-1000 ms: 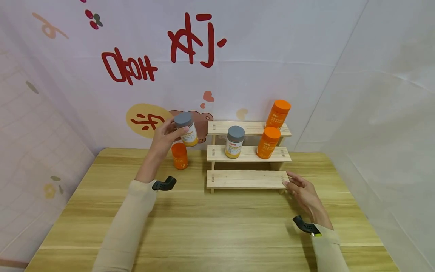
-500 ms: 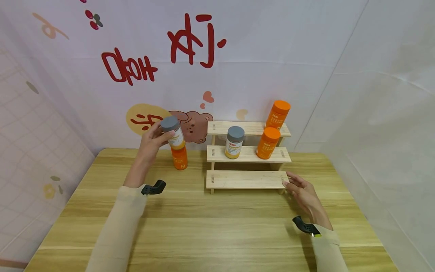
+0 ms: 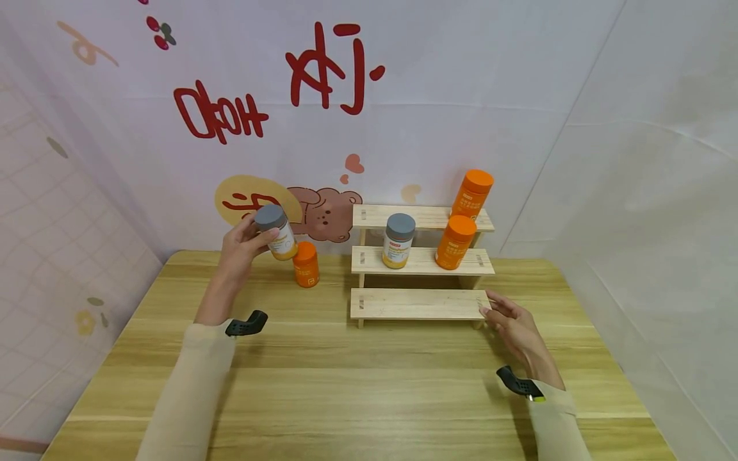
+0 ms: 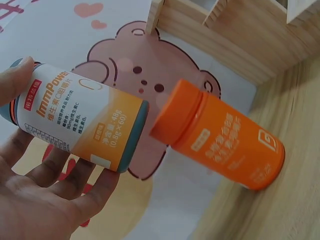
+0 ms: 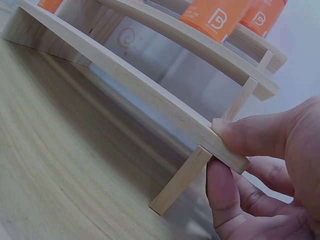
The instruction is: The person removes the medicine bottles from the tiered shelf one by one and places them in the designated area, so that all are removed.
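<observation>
My left hand grips a white-and-yellow supplement bottle with a grey lid, held tilted above the table. In the left wrist view the bottle's printed label faces the camera, with thumb and fingers around it. Just right of it an orange bottle stands on the table. At the right, my right hand pinches the end of the lowest board of a three-step wooden shelf; the right wrist view has the thumb on top of the board and fingers beneath.
On the middle step stand a second grey-lidded bottle and an orange bottle. Another orange bottle is on the top step. A printed cloth wall rises behind the wooden table.
My left hand has carried the grey-lidded bottle leftward and somewhat lower, passing in front of the orange bottle to its left side. My right hand keeps its pinch on the shelf.
</observation>
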The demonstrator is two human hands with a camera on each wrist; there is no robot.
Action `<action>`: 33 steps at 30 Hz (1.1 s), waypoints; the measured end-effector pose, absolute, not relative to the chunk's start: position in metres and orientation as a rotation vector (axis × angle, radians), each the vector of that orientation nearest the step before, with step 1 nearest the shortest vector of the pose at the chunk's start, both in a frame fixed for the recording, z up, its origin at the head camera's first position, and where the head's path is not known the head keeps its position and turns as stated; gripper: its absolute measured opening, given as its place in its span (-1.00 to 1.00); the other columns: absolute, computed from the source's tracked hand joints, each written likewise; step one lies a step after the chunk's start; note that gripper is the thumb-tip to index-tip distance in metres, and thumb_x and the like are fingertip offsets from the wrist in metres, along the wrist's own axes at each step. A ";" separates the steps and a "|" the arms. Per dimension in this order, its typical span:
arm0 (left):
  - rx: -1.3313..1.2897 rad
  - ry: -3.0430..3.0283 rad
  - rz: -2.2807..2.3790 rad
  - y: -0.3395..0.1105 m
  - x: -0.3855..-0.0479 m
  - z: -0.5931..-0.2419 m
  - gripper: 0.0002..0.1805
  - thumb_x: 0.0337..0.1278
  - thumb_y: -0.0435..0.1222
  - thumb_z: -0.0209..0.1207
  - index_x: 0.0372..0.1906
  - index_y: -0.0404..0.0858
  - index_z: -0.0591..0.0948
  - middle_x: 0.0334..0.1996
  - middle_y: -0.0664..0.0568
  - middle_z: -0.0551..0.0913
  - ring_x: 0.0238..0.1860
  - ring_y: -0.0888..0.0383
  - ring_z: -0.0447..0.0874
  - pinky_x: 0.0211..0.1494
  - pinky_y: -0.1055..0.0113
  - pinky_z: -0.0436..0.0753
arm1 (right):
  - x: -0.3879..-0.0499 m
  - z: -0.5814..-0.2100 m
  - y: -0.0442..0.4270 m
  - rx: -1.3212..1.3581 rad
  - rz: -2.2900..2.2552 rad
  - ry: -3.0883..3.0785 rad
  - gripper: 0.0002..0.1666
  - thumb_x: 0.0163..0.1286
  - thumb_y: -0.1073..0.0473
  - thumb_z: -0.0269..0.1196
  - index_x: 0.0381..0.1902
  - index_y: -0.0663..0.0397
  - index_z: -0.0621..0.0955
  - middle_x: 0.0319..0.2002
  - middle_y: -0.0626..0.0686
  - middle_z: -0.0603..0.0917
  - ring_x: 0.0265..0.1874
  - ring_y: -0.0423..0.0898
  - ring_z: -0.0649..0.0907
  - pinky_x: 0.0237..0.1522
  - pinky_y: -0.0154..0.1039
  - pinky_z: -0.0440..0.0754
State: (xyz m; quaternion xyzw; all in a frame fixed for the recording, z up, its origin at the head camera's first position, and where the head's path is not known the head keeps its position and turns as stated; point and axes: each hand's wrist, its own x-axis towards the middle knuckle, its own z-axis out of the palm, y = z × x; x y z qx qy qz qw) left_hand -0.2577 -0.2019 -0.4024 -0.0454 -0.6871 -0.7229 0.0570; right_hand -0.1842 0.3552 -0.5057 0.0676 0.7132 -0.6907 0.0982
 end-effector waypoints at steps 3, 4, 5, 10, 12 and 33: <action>-0.109 -2.068 -2.206 -0.206 -0.256 -0.405 -0.47 0.37 -0.28 0.28 0.39 -0.12 0.51 -0.02 0.33 0.67 0.04 0.29 0.60 0.03 0.49 0.65 | -0.184 -0.506 0.355 0.189 -2.046 2.111 -0.13 0.50 0.12 0.30 0.62 0.12 0.18 0.03 -0.23 0.60 -0.02 -0.33 0.63 0.01 -0.42 0.66; -0.102 -2.063 -2.213 -0.207 -0.255 -0.406 -0.47 0.37 -0.28 0.28 0.39 -0.13 0.50 -0.03 0.34 0.67 0.03 0.29 0.60 0.03 0.49 0.65 | -0.184 -0.506 0.355 0.194 -2.049 2.111 -0.13 0.49 0.12 0.30 0.62 0.12 0.19 0.02 -0.23 0.60 -0.02 -0.32 0.63 0.01 -0.42 0.66; -0.096 -2.063 -2.216 -0.208 -0.254 -0.406 -0.47 0.37 -0.27 0.28 0.39 -0.13 0.50 -0.02 0.34 0.67 0.03 0.29 0.60 0.04 0.49 0.65 | -0.184 -0.506 0.356 0.192 -2.048 2.114 -0.13 0.49 0.12 0.30 0.62 0.13 0.18 0.02 -0.23 0.60 -0.02 -0.32 0.63 0.01 -0.42 0.66; -0.077 -2.044 -2.241 -0.213 -0.252 -0.410 -0.48 0.38 -0.26 0.28 0.39 -0.09 0.49 0.00 0.35 0.65 0.04 0.30 0.57 0.03 0.49 0.63 | -0.184 -0.505 0.356 0.201 -2.037 2.122 -0.12 0.49 0.10 0.30 0.62 0.13 0.18 0.04 -0.22 0.58 -0.02 -0.33 0.62 0.02 -0.42 0.65; -0.068 -2.035 -2.247 -0.215 -0.252 -0.412 -0.53 0.38 -0.26 0.28 0.33 -0.07 0.52 0.01 0.33 0.64 0.05 0.30 0.57 0.02 0.50 0.63 | -0.184 -0.505 0.356 0.199 -2.037 2.122 -0.12 0.49 0.11 0.30 0.62 0.13 0.18 0.04 -0.22 0.57 -0.02 -0.33 0.62 0.02 -0.42 0.65; 0.030 -2.230 -2.158 -0.226 -0.252 -0.452 -0.49 0.35 -0.22 0.32 0.33 -0.05 0.47 0.02 0.41 0.59 0.10 0.38 0.55 0.07 0.50 0.62 | -0.184 -0.504 0.354 0.222 -2.026 2.126 -0.12 0.50 0.10 0.30 0.62 0.14 0.17 0.04 -0.21 0.56 -0.04 -0.34 0.62 0.01 -0.41 0.64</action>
